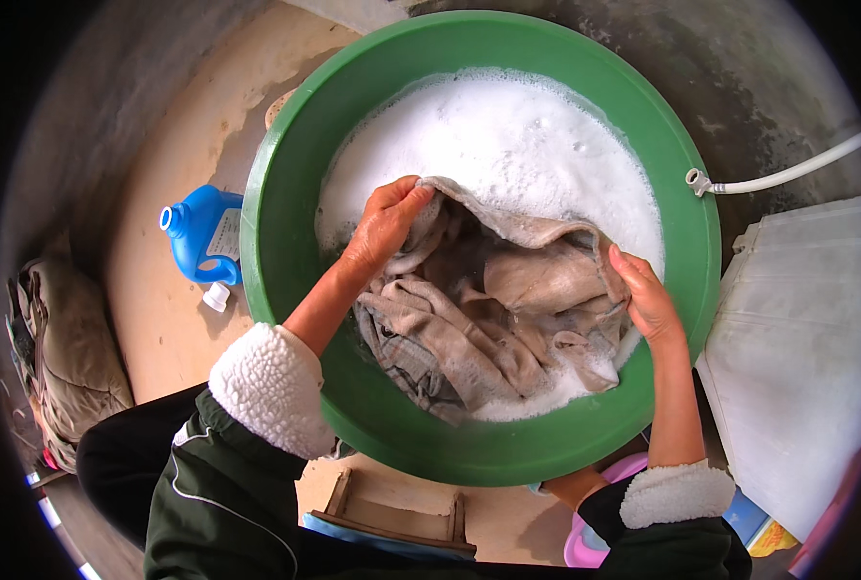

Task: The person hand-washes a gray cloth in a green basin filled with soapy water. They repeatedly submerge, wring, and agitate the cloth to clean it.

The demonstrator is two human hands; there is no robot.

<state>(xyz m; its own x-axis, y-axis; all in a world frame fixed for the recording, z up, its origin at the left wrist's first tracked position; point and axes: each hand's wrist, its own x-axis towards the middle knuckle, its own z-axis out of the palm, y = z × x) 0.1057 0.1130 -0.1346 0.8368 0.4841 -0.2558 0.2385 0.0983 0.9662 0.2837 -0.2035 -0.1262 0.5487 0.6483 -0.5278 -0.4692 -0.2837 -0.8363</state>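
Observation:
A large green plastic tub [466, 467] stands before me, holding water under thick white suds [474, 138]. Soaked in it is a wet beige garment [466, 341], bunched in loose folds toward the near side. My left hand [394, 214] pinches one end of its raised edge between thumb and fingers. At the other end of that edge, my right hand [640, 290] grips the cloth with the thumb on top. Between both hands the edge sags above the water, just in front of the foam. A grey patterned part [408, 362] shows at the lower left of the folds.
Left of the tub lies an uncapped blue detergent bottle [202, 235] with its white cap [216, 296] beside it. A white hose [793, 170] reaches the tub's right rim. Folded clothes [75, 341] lie far left, a small wooden stool [394, 518] and a pink basin [582, 547] nearer me.

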